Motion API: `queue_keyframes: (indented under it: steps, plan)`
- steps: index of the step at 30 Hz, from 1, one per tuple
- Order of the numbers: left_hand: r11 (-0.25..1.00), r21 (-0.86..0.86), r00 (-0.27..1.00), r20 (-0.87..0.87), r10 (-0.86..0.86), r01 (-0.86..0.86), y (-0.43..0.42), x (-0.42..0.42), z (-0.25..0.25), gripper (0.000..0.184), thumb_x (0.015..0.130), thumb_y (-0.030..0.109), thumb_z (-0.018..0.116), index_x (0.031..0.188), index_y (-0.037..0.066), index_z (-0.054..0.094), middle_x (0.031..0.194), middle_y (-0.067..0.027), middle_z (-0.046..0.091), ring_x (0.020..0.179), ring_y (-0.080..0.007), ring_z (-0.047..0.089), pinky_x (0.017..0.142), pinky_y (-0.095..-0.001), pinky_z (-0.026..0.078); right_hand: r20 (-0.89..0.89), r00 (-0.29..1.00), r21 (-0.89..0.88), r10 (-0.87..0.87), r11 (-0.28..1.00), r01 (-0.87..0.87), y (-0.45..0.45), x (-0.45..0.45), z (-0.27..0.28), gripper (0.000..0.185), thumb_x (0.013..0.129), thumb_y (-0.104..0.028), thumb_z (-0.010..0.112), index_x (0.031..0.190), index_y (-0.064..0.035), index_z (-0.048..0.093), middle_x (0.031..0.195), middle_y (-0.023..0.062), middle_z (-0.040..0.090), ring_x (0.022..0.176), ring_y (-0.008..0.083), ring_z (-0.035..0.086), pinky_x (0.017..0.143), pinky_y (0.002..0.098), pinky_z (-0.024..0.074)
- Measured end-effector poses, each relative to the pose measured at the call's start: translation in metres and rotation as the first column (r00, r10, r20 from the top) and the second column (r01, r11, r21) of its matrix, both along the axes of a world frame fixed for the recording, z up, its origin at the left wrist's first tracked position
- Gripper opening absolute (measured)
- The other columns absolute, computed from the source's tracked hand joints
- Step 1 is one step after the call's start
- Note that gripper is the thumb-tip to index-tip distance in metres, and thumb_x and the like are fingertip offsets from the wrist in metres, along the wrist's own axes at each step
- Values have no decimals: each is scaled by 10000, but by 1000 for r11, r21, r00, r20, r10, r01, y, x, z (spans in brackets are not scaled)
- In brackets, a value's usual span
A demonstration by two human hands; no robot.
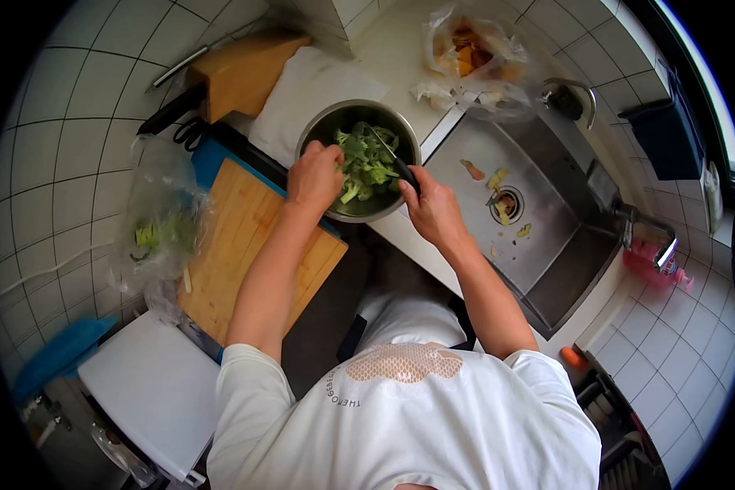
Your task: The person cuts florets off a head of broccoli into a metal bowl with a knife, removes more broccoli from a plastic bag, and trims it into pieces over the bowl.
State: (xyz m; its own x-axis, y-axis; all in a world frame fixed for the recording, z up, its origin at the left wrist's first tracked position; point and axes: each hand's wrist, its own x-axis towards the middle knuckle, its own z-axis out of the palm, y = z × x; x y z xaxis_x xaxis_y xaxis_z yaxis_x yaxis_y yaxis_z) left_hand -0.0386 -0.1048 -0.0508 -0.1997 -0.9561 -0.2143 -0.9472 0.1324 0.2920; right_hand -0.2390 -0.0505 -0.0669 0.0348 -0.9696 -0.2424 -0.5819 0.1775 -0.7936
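Note:
A steel bowl [419,147] full of cut green broccoli [363,173] sits at the counter corner. My left hand [314,177] reaches over the bowl's left side, its fingers curled in on a piece of broccoli, which they partly hide. From the right, my right hand [434,206] is closed round the black handle of a small knife [405,173]. The knife's narrow blade points up and left, lying over the broccoli inside the bowl.
Left of the bowl lies a wooden cutting board [249,245], with a plastic bag of greens [159,233] beside it. A knife block [249,69] stands behind. On the right, a steel sink [539,237] holds peel scraps round its drain; a plastic bag [474,53] lies above it.

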Motion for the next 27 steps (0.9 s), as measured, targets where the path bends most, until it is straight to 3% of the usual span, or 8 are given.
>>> queue_keyframes:
  steps: [3, 5, 8, 12, 18, 21, 23, 27]
  plan:
    - [994, 105, 1000, 21, -18, 16, 7, 10, 13, 166, 765, 85, 579, 900, 69, 673, 911, -118, 558, 890, -324, 580, 741, -426, 484, 21, 1000, 3, -19, 1000, 19, 3, 1, -5, 285, 887, -292, 549, 1096, -98, 544, 741, 210, 626, 715, 424, 597, 631, 497, 467]
    - [976, -146, 987, -2, -163, 161, 9, 16, 6, 201, 747, 74, 590, 920, 70, 691, 906, -110, 560, 907, -308, 559, 762, -416, 462, 17, 1000, 5, -21, 1000, 21, 3, 1, -6, 284, 886, -292, 551, 1094, -99, 544, 741, 210, 626, 715, 424, 596, 631, 497, 467]
    - [935, -309, 982, 127, -142, 175, 0, 5, -8, 180, 716, 57, 602, 875, 51, 686, 877, -105, 563, 916, -290, 533, 783, -398, 436, 20, 999, 7, -29, 1000, 29, 2, 3, -5, 282, 884, -293, 554, 1091, -101, 544, 742, 210, 626, 719, 424, 596, 634, 495, 469]
    - [951, -160, 917, 347, -198, 265, -10, -2, -37, 166, 691, 57, 610, 843, 39, 674, 861, -101, 562, 917, -281, 519, 785, -386, 422, 27, 999, 6, -38, 999, 38, 3, 5, -7, 284, 882, -291, 558, 1093, -103, 545, 748, 211, 626, 729, 424, 597, 640, 494, 470]
    - [982, -178, 996, 70, -55, 67, 0, 0, -14, 223, 657, 83, 685, 866, 52, 613, 944, -108, 599, 945, -316, 550, 835, -380, 444, 54, 998, -18, -37, 999, 38, 3, 4, -8, 270, 891, -229, 569, 1098, -55, 554, 739, 180, 623, 700, 355, 622, 623, 401, 476]
    - [927, -363, 980, -196, 29, -100, 10, 4, 1, 172, 680, 44, 649, 832, 44, 568, 938, -127, 604, 927, -337, 568, 800, -417, 466, 75, 996, -18, -51, 998, 53, 4, 4, -8, 273, 895, -238, 568, 1097, -54, 556, 730, 175, 614, 686, 329, 617, 624, 380, 472]
    - [949, -252, 896, -440, 62, -190, 11, 5, 8, 234, 664, 33, 698, 819, 39, 522, 946, -127, 603, 927, -346, 581, 756, -399, 495, 133, 990, 11, -52, 999, 51, 3, 3, -3, 271, 891, -250, 563, 1085, -61, 555, 733, 186, 618, 699, 367, 608, 625, 416, 466]
    - [944, -116, 780, -600, 181, -309, 17, 0, -6, 291, 656, -3, 716, 850, 32, 502, 947, -129, 602, 902, -336, 597, 714, -360, 501, 252, 967, 4, -46, 999, 46, 3, 3, 8, 275, 887, -255, 564, 1077, -57, 553, 718, 182, 613, 680, 372, 604, 608, 416, 459]
